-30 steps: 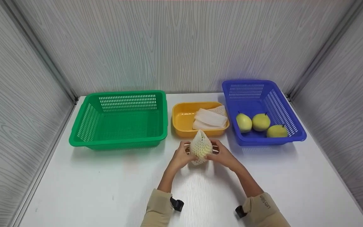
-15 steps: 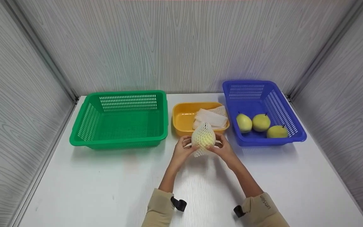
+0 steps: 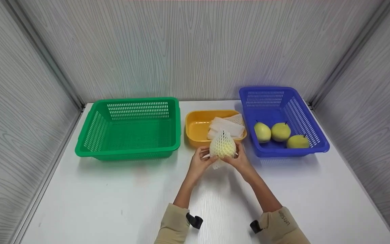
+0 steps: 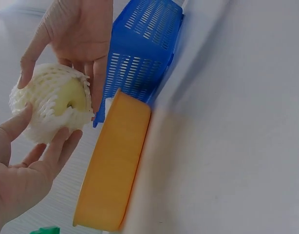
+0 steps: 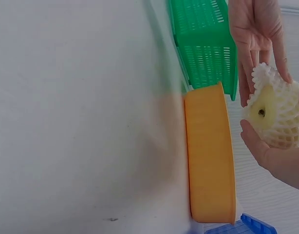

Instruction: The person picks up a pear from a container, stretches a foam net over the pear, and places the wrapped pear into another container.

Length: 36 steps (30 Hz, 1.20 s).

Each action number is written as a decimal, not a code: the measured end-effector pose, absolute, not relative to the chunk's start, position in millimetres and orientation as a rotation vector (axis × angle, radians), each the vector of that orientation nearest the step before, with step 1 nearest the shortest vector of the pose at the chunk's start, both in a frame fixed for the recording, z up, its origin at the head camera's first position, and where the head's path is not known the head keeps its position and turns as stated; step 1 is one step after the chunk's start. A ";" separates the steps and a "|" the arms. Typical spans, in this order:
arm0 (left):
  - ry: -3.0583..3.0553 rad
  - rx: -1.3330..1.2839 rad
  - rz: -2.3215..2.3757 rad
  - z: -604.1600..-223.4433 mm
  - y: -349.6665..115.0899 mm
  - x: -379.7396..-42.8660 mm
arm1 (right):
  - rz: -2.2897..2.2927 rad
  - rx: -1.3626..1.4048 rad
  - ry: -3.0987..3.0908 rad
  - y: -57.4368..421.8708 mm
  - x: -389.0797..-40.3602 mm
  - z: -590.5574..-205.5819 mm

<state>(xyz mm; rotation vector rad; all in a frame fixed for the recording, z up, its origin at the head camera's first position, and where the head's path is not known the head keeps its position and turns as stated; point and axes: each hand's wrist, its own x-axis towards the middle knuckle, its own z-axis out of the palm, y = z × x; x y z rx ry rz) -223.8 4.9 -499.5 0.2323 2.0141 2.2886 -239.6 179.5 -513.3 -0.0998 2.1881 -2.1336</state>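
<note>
A pear (image 4: 72, 96) sits inside a white foam net sleeve (image 3: 222, 145), held up in front of the orange tray. My left hand (image 3: 199, 165) grips its left side with the thumb in front and the fingers behind. From the right, my right hand (image 3: 242, 163) grips it the same way. In both wrist views the net surrounds the pear, while one end with a dark dimple shows bare through the opening. A loose edge of net hangs below the thumbs in the head view.
The orange tray (image 3: 196, 130) holds flat foam nets (image 3: 227, 127) on its right side. A green basket (image 3: 127, 149) stands to the left. At the right, a blue basket (image 3: 283, 151) holds pears (image 3: 280, 131). Walls enclose the white table (image 3: 113, 203) at the back and sides.
Both hands have lifted the netted pear up and a little to the right, closer to the orange tray. The baskets and tray stay in place.
</note>
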 end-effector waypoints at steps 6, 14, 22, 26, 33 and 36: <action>1.979 0.240 2.202 -493.0 1.1 -224.1 | -2.139 -0.054 2.245 177.4 -237.6 -508.4; 2.237 0.273 2.136 -502.5 5.1 -252.0 | -2.167 -0.022 2.314 174.9 -238.6 -511.2; 2.396 0.553 2.106 -468.4 6.0 -264.6 | -2.114 -0.071 2.357 172.4 -235.5 -509.2; 2.455 0.657 1.974 -461.3 3.8 -267.9 | -2.103 -0.095 2.330 170.9 -232.2 -503.5; 2.545 0.553 1.873 -461.1 4.0 -269.2 | -2.073 -0.125 2.367 164.8 -219.1 -482.2; 2.580 0.520 1.878 -462.0 4.9 -268.9 | -2.085 -0.138 2.353 167.2 -222.1 -488.8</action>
